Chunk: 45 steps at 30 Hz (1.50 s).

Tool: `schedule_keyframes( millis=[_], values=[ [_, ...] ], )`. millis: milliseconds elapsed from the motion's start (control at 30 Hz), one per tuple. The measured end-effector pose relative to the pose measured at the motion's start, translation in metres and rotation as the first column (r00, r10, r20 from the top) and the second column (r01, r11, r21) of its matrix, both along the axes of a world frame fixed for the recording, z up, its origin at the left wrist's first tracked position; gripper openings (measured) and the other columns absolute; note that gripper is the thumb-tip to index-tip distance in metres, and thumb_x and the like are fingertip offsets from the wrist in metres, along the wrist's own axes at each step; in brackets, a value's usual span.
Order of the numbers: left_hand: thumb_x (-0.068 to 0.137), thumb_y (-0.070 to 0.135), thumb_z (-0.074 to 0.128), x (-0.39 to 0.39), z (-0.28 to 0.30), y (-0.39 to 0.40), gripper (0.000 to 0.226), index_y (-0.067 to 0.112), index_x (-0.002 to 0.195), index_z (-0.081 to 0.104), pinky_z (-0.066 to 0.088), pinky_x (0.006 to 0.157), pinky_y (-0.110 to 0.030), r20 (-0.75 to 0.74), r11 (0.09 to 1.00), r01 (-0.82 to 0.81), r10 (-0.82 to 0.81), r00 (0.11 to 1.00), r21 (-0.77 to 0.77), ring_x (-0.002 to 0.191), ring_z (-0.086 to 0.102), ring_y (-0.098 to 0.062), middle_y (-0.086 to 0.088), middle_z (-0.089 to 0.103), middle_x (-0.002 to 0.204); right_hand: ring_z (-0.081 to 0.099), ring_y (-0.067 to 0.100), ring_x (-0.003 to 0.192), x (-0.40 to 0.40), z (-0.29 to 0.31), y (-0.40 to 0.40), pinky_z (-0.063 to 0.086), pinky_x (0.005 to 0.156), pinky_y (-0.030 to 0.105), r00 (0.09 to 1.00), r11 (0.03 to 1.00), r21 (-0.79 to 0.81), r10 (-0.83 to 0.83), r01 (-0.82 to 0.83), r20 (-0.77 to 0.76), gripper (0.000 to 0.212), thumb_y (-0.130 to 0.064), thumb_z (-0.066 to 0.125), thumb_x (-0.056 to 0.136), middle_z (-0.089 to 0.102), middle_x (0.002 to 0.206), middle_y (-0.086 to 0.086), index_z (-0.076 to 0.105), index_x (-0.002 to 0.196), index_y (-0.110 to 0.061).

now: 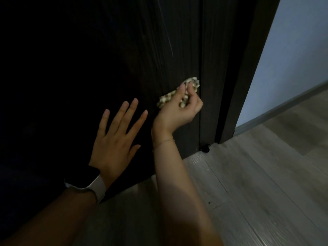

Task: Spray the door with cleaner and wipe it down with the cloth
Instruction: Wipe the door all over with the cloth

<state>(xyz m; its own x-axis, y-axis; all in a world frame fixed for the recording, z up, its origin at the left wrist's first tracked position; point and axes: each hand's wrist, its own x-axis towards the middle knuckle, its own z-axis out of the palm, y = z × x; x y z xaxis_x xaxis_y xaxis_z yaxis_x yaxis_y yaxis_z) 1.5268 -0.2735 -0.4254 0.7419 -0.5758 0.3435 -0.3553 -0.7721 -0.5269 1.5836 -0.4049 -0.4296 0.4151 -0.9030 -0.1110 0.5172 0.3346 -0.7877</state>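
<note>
1. Nearest to us, our two forearms reach forward and down, which suggests we crouch or bend to work the low part of the door (pixel 124 50). A watch (pixel 92 180) with a pale strap sits on the left wrist, and a thin bracelet (pixel 163 142) on the right.
2. Our left hand (pixel 113 142) lies flat on the dark wood, fingers straight and spread, gripping nothing. We judge it steadies the door so that it does not swing under the rubbing, and props our weight.
3. Just right of it and a little farther, our right hand (pixel 179 107) is curled tight round the cloth (pixel 188 87), a bunched, patterned rag. The bunching gives a firm pad; its ends stick out above and to the left of the fist, against the wood.
4. The cloth sits low on the door, close to its right edge, beside the narrow gap to the frame (pixel 236 86). We seem to be well into the wiping, finishing the lower right part.
5. Farther up, pale streaks (pixel 168 38) run down the wood, probably cleaner not yet wiped.
6. At the foot of the door's right edge a small black stopper (pixel 205 148) sits on the grey plank floor (pixel 266 174). Far right stands a pale wall (pixel 292 59). No spray bottle is in view.
</note>
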Motion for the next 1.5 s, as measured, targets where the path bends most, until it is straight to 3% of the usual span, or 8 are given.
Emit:
schedule_keyframes(
  millis=[100, 233, 567, 800, 967, 1100, 1333, 1500],
  values=[
    [0.071, 0.036, 0.080, -0.005, 0.014, 0.001, 0.106, 0.023, 0.154, 0.015, 0.004, 0.119, -0.046, 0.020, 0.997, 0.000, 0.001, 1.000, -0.081, 0.150, -0.005, -0.021, -0.009, -0.005, 0.163, 0.056, -0.007, 0.093, 0.001, -0.004, -0.009, 0.041, 0.087, 0.008, 0.996, 0.993, -0.086, -0.085, 0.082, -0.039, 0.014, -0.007, 0.065, 0.090, 0.052, 0.098, -0.006, 0.068, 0.102, -0.015],
    [0.068, 0.032, 0.084, -0.014, 0.046, 0.009, 0.109, 0.022, 0.154, 0.018, 0.006, 0.119, -0.048, 0.044, 0.978, -0.009, 0.018, 0.999, -0.210, 0.150, -0.001, -0.026, -0.011, -0.003, 0.163, 0.055, 0.006, 0.093, -0.006, -0.026, -0.024, 0.044, 0.086, 0.014, 0.973, 0.998, 0.002, -0.057, 0.059, -0.224, 0.016, -0.004, 0.062, 0.092, 0.050, 0.102, 0.000, 0.065, 0.107, 0.001],
    [0.070, 0.037, 0.081, -0.006, 0.171, 0.006, 0.106, 0.024, 0.153, 0.017, -0.004, 0.119, -0.048, 0.251, 0.918, 0.013, 0.095, 0.963, -0.396, 0.149, -0.007, -0.026, -0.012, -0.001, 0.163, 0.053, -0.007, 0.096, -0.017, 0.085, -0.060, 0.040, 0.092, 0.006, 0.996, 0.874, -0.478, 0.059, -0.085, -0.069, 0.013, -0.003, 0.063, 0.091, 0.050, 0.106, 0.000, 0.064, 0.102, -0.011],
    [0.057, 0.056, 0.084, 0.016, 0.228, -0.010, 0.131, 0.023, 0.155, 0.003, -0.015, 0.118, -0.047, 0.174, 0.885, -0.139, 0.238, 0.956, -0.444, 0.149, -0.015, -0.028, -0.011, -0.013, 0.162, 0.055, 0.003, 0.095, -0.015, 0.179, -0.104, 0.047, 0.081, 0.013, 0.978, 0.338, -0.940, 0.205, -0.044, 0.028, 0.021, -0.002, 0.065, 0.088, 0.050, 0.102, -0.006, 0.068, 0.108, -0.006],
    [0.052, 0.054, 0.088, 0.017, 0.225, -0.014, 0.139, 0.024, 0.155, 0.000, -0.020, 0.117, -0.045, 0.174, 0.879, -0.169, 0.271, 0.947, -0.446, 0.148, -0.019, -0.026, -0.008, -0.019, 0.161, 0.055, 0.007, 0.098, -0.014, 0.086, -0.131, 0.042, 0.089, 0.010, 0.976, -0.085, -0.985, 0.146, -0.150, -0.161, 0.050, 0.008, 0.075, 0.073, 0.055, 0.111, 0.003, 0.068, 0.118, -0.014],
    [0.051, 0.056, 0.087, 0.019, 0.224, -0.012, 0.138, 0.024, 0.155, 0.001, -0.017, 0.117, -0.046, 0.192, 0.887, -0.172, 0.276, 0.942, -0.429, 0.149, -0.017, -0.027, -0.009, -0.016, 0.162, 0.053, 0.002, 0.095, -0.024, 0.050, -0.129, 0.036, 0.089, 0.003, 0.942, -0.122, -0.958, 0.187, -0.260, -0.280, 0.066, 0.015, 0.076, 0.067, 0.056, 0.108, -0.003, 0.065, 0.120, -0.024],
    [0.052, 0.060, 0.085, 0.022, 0.223, -0.008, 0.134, 0.022, 0.155, 0.008, -0.013, 0.118, -0.048, 0.221, 0.903, -0.153, 0.258, 0.941, -0.402, 0.150, -0.012, -0.029, -0.011, -0.011, 0.163, 0.055, 0.021, 0.085, 0.010, 0.220, -0.102, 0.046, 0.073, 0.026, 0.955, -0.042, -0.978, 0.230, 0.203, 0.189, 0.031, -0.004, 0.060, 0.089, 0.056, 0.097, 0.012, 0.067, 0.119, -0.005],
    [0.051, 0.064, 0.083, 0.023, 0.223, -0.006, 0.134, 0.022, 0.155, 0.010, -0.012, 0.118, -0.047, 0.267, 0.912, -0.129, 0.246, 0.932, -0.390, 0.150, -0.011, -0.029, -0.010, -0.009, 0.163, 0.057, 0.021, 0.088, 0.005, 0.109, -0.139, 0.049, 0.069, 0.029, 0.959, -0.400, -0.910, 0.285, 0.107, -0.012, 0.034, -0.013, 0.052, 0.093, 0.052, 0.108, 0.003, 0.056, 0.128, -0.014]
  ],
)
